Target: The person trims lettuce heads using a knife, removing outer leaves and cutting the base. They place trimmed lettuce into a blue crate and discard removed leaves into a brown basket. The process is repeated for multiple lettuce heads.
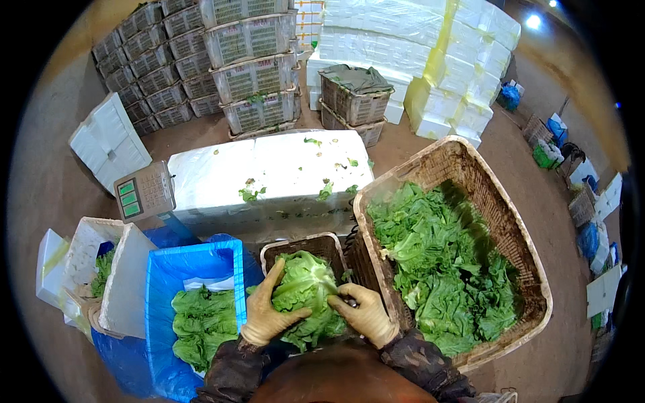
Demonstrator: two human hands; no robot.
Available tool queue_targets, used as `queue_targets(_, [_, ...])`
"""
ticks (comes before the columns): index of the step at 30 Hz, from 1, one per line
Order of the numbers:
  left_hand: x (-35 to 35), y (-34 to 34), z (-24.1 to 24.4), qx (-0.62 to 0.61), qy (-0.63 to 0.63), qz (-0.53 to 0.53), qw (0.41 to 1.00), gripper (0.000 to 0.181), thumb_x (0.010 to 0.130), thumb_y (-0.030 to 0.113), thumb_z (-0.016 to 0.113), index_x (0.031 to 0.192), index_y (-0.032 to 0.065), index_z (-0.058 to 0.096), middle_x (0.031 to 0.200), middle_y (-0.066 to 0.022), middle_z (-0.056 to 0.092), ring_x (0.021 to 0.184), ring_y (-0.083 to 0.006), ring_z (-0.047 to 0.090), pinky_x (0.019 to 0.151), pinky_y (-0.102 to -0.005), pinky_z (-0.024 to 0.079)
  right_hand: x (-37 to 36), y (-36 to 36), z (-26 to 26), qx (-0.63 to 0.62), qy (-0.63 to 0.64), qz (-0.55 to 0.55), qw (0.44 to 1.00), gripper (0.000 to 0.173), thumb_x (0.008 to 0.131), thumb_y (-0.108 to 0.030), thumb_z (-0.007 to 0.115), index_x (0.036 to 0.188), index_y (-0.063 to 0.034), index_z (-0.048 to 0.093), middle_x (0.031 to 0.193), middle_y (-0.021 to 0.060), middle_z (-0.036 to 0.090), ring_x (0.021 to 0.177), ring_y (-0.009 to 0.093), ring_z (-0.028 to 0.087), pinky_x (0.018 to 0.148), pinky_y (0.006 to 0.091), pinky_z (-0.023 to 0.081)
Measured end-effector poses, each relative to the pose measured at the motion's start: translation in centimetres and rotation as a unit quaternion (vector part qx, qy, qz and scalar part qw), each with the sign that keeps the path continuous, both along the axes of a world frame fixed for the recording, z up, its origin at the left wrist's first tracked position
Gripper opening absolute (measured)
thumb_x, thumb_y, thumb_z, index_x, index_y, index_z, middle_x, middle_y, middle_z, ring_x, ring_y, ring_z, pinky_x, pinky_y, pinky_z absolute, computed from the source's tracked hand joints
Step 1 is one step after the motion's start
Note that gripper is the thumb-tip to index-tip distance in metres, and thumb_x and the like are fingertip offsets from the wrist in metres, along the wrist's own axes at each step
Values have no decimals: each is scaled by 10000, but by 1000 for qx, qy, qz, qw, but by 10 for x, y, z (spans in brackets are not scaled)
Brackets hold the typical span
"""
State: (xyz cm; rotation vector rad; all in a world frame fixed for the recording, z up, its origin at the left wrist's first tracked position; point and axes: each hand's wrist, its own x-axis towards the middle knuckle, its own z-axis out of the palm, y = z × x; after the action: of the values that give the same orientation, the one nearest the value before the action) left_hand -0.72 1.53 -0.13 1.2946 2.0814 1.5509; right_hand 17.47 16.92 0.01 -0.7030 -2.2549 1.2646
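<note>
A green leafy lettuce head [306,284] is held in front of me, its pale ribs facing up. My left hand [267,305], in a cream-coloured glove, clasps its left side with fingers and thumb spread around it. At its right edge my gloved right hand [365,312] pinches the leaves between thumb and fingers. A small metal object [351,303] glints among the right-hand fingers; its shape is mostly hidden. Beneath the lettuce stands a small brown basket [330,242]. To the left, a blue-lined box [239,267] holds several lettuce heads [204,322] lying on white paper.
A large muddy plastic crate [509,211] with loose lettuce [438,267] stands close on my right. Ahead are a white foam surface [221,163] with leaf scraps and a scale display [144,191]. Stacked crates [252,40] and wrapped foam boxes [383,45] rise behind.
</note>
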Motion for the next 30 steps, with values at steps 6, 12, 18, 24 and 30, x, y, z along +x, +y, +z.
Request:
queue_targets(6, [-17, -21, 27, -56, 354, -87, 930, 921, 659, 468, 906, 1438, 111, 568, 1262, -114, 679, 1070, -281, 673, 873, -423, 537, 40, 62, 9, 6, -3, 110, 994, 230, 797, -178, 849, 937, -45, 724, 835, 92, 691, 732, 210, 660, 719, 332, 549])
queue_targets(12, [-2, -31, 28, -133, 500, -110, 849, 820, 704, 536, 804, 1406, 170, 590, 1224, -106, 684, 1094, -279, 670, 898, -463, 532, 3, 53, 5, 39, -88, -40, 995, 646, 857, -396, 828, 1355, -47, 609, 1110, 170, 706, 994, 270, 695, 884, 376, 561])
queue_targets(18, [8, -30, 15, -97, 451, -68, 884, 819, 713, 535, 841, 1385, 133, 602, 1173, -113, 696, 1019, -285, 699, 885, -453, 550, -46, 19, -3, -87, -18, -52, 995, 221, 934, -264, 758, 1011, -58, 732, 929, 73, 744, 816, 211, 681, 765, 372, 557])
queue_targets(24, [10, -41, -8, -28, 118, 56, 991, 853, 681, 252, 954, 1418, 40, 582, 1239, -184, 693, 1003, -308, 708, 854, -385, 571, -25, 86, -12, -181, 97, -201, 958, 198, 949, -194, 750, 1055, -38, 692, 855, 30, 684, 742, 103, 589, 653, 269, 501])
queue_targets(30, [9, -12, -32, 134, -176, 192, 956, 926, 733, 277, 958, 1495, 35, 492, 1412, -153, 606, 1251, -240, 602, 1068, -357, 494, -20, 34, -37, -203, 33, 54, 977, 845, 895, -359, 826, 1529, 20, 417, 1439, 159, 554, 1297, 243, 525, 1108, 365, 426])
